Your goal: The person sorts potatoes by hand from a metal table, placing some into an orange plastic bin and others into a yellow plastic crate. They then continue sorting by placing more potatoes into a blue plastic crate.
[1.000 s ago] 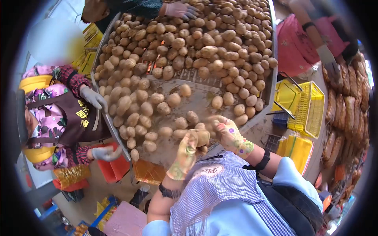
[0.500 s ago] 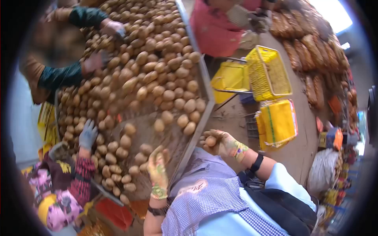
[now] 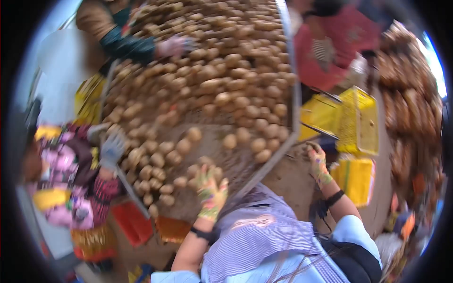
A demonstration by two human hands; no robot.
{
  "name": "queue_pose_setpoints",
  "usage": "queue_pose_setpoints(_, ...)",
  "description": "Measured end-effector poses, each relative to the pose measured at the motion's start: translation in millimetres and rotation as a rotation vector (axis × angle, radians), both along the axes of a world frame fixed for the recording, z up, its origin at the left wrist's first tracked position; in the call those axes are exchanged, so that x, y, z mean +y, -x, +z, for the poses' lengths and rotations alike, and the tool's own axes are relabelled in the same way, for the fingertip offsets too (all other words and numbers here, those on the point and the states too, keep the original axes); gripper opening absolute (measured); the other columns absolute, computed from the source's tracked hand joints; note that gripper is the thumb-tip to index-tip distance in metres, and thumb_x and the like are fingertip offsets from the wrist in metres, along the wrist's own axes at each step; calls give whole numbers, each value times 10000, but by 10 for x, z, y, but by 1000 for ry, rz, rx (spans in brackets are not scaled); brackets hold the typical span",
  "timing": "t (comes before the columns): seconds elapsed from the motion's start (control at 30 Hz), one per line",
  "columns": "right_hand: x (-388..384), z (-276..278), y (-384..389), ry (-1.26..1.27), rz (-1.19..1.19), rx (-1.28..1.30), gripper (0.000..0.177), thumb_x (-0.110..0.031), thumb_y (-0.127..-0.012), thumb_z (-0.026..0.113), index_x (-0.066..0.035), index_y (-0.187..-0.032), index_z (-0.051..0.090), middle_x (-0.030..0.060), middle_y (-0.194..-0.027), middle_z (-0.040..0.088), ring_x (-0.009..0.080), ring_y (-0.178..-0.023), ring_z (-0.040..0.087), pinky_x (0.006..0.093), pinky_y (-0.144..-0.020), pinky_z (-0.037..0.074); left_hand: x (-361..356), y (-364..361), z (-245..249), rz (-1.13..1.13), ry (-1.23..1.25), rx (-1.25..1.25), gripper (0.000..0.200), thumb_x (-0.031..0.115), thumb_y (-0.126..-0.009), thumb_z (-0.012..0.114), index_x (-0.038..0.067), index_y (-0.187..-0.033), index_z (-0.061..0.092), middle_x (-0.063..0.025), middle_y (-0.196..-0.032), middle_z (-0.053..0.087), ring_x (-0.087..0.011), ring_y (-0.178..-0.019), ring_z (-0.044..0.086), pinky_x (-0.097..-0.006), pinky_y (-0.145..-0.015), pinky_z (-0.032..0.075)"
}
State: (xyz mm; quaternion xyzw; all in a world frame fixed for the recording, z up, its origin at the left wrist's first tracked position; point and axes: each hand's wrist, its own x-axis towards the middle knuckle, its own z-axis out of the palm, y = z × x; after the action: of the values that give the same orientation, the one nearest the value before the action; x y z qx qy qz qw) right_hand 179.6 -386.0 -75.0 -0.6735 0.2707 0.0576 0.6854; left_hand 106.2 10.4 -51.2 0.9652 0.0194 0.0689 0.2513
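My left hand (image 3: 211, 194), in a floral-patterned glove, is over the near part of the sorting table (image 3: 236, 181). Its fingers are spread against a few potatoes (image 3: 192, 170), and nothing looks clasped in them. Out past the table's right edge is my right hand (image 3: 319, 162), in a matching glove, near the yellow crates. Its fingers look curled and are smeared by motion, so whether a potato is in them does not show. A great heap of potatoes (image 3: 236, 85) covers the far part of the table.
A yellow basket (image 3: 357, 120) and a yellow crate (image 3: 354, 181) stand right of the table's metal rim (image 3: 264, 172). A co-worker's blue-gloved hand (image 3: 112, 148) is at the left edge; another co-worker's hand (image 3: 172, 46) reaches in farther back. Filled sacks (image 3: 406, 104) are stacked far right.
The view has swung, shifting the scene. The small potato seen in my right palm before no longer shows clearly. My left fingers have spread out over potatoes.
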Motion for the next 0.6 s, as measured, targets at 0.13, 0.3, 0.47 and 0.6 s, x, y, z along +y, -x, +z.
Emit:
queue_pose_setpoints(0.13,1415,186,-91,642,817,-583,556,-144,-788,714,-47,-1316,569,191,-1327,582,387,-1262,533,462,-1067,427,348,303,-510,153,-261,119,725,450,-873,644,123,-1488,443,-177,-1586,313,-432,-1462,244,-602,-1171,204)
queue_pose_setpoints(0.3,2355,170,-142,654,1336,-693,752,-205,-759,759,-17,-1418,449,221,-1486,417,430,-1360,414,512,-1118,361,525,840,-611,130,-122,153,725,375,-851,681,139,-1495,445,-171,-1592,297,-436,-1424,296,-551,-1159,270)
queue_pose_setpoints(0.47,3747,37,-760,679,1398,-954,868,-256,-779,769,-23,-1494,333,237,-1530,342,413,-1445,296,524,-1164,287,618,1342,-636,205,122,71,476,272,-831,705,71,-1253,616,-170,-1343,532,-431,-1238,461,-516,-1072,381)
queue_pose_setpoints(0.6,4517,-27,-596,1096,1453,-914,851,-395,-863,682,9,-1512,307,240,-1554,323,369,-1486,235,516,-1216,181,753,1369,-419,649,129,-90,386,219,-860,691,36,-1193,624,-182,-1269,550,-407,-1224,473,-517,-1054,384)
